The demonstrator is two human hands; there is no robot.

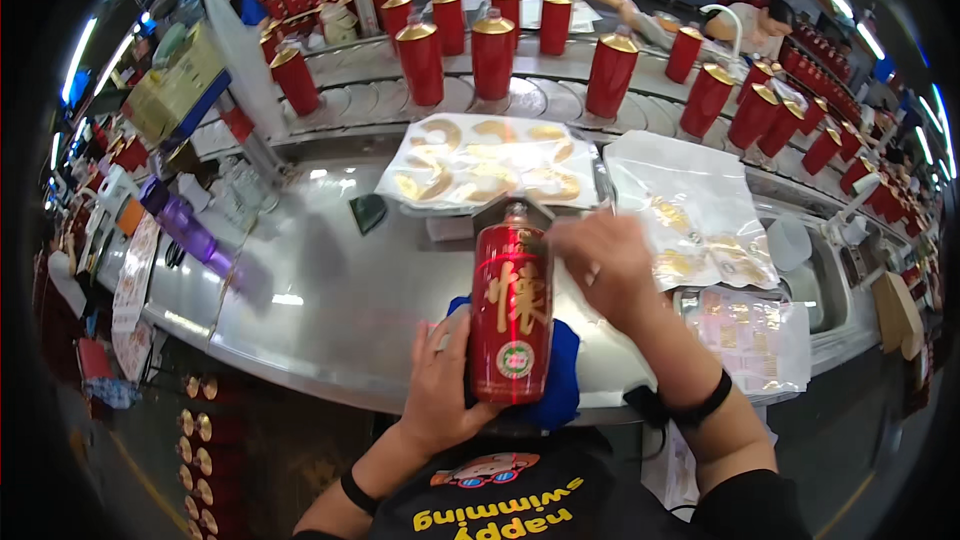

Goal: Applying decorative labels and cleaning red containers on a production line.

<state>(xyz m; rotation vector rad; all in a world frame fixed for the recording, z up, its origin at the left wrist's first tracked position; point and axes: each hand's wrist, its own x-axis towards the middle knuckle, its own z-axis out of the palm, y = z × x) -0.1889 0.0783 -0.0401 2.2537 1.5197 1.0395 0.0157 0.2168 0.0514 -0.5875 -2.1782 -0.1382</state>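
Steel tabletop (330, 300) curves across the view, with a conveyor (560, 100) behind it carrying a row of red bottles with gold caps (492, 55); two clear bags of gold ornaments (490, 165) lie flat on the tabletop beyond the hands; a red bottle (511, 315) lies lengthwise on a blue cloth (562, 370) at the near edge, neck pointing away; the left hand (440, 380) wraps around its lower body, gripping it; the right hand (605, 260) is curled beside the bottle's neck, and whether it pinches anything I cannot tell.
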